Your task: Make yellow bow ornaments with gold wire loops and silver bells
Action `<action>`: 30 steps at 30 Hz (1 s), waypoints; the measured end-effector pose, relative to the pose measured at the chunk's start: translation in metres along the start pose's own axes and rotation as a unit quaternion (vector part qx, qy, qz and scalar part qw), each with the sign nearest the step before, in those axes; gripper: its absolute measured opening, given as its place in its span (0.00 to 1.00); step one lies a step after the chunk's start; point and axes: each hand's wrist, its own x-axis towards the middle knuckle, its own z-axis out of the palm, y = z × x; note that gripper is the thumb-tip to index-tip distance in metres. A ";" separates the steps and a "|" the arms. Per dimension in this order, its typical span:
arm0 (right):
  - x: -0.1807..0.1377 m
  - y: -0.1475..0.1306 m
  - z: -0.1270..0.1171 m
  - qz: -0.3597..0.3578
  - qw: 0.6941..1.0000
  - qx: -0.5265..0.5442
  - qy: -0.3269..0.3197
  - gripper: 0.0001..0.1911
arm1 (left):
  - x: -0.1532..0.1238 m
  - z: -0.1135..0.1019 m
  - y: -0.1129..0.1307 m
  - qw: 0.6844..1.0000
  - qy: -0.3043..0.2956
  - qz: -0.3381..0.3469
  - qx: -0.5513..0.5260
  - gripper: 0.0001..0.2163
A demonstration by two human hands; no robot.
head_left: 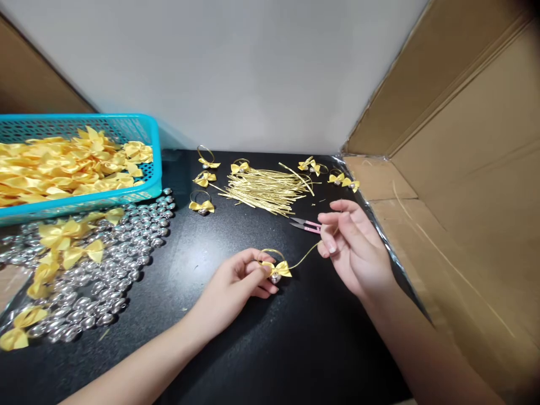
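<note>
My left hand (248, 273) pinches a yellow ribbon bow (283, 269) above the black table. A silver bead (275, 278) hangs at the bow's middle, and a thin gold loop (276, 252) rises behind it. From the bow, a gold twist tie (306, 257) runs up to my right hand (352, 242), whose fingers are closed on its far part. Just beyond that hand lie thread snips (306, 225) with pink handles, blades pointing left. Behind them is a pile of gold twist ties (268, 190).
A turquoise basket (157, 152) of yellow bows stands at the left. Silver beads (88, 301) spread before it, with several loose bows (63, 233) on top. Looped bows (201, 207) lie around the tie pile. Cardboard (472, 140) walls the right side.
</note>
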 end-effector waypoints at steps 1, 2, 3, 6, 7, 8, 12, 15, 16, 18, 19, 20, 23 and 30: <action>-0.002 0.000 0.001 -0.007 1.000 -0.003 -0.008 0.08 | 0.000 0.000 -0.001 1.000 0.000 -0.002 0.004 0.12; -0.003 -0.001 0.002 -0.015 1.000 -0.007 -0.016 0.07 | 0.000 0.000 -0.001 1.000 0.000 -0.003 0.008 0.13; -0.005 -0.002 0.003 -0.023 0.999 -0.010 -0.026 0.06 | 0.000 0.001 -0.001 1.000 -0.001 -0.004 0.011 0.13; -0.011 -0.005 0.004 -0.047 0.997 -0.026 -0.061 0.04 | 0.000 0.001 0.000 1.000 -0.003 0.003 0.029 0.13; -0.012 -0.006 0.005 -0.054 0.996 -0.034 -0.067 0.04 | 0.000 0.001 0.000 0.999 -0.004 0.007 0.037 0.12; -0.013 -0.007 0.005 -0.060 0.995 -0.043 -0.068 0.04 | 0.000 0.001 0.001 0.999 -0.007 0.013 0.047 0.12; -0.002 -0.010 0.004 -0.068 0.994 -0.085 -0.030 0.07 | 0.001 0.000 0.005 0.994 -0.009 0.049 0.096 0.10; 0.012 -0.010 0.001 -0.038 0.990 -0.137 -0.016 0.07 | 0.002 -0.002 0.005 0.989 -0.006 0.085 0.124 0.10; 0.015 -0.009 0.000 -0.028 0.986 -0.162 -0.021 0.06 | 0.002 -0.002 0.005 0.988 -0.005 0.093 0.123 0.09; 0.018 -0.007 0.000 -0.016 0.975 -0.219 -0.041 0.04 | 0.002 -0.003 0.005 0.988 0.001 0.104 0.111 0.09; 0.017 -0.005 0.000 -0.016 0.966 -0.250 -0.056 0.03 | 0.003 -0.004 0.005 0.989 0.007 0.105 0.100 0.09; 0.016 -0.004 0.001 -0.019 0.956 -0.284 -0.074 0.01 | 0.003 -0.004 0.006 0.991 0.013 0.104 0.088 0.09; 0.010 0.002 0.005 -0.049 0.912 -0.382 -0.145 0.04 | 0.004 -0.004 0.010 0.994 0.022 0.096 0.053 0.09; 0.004 0.006 0.003 -0.152 0.820 -0.492 -0.249 0.07 | 0.006 -0.005 0.018 0.997 0.009 0.070 -0.005 0.08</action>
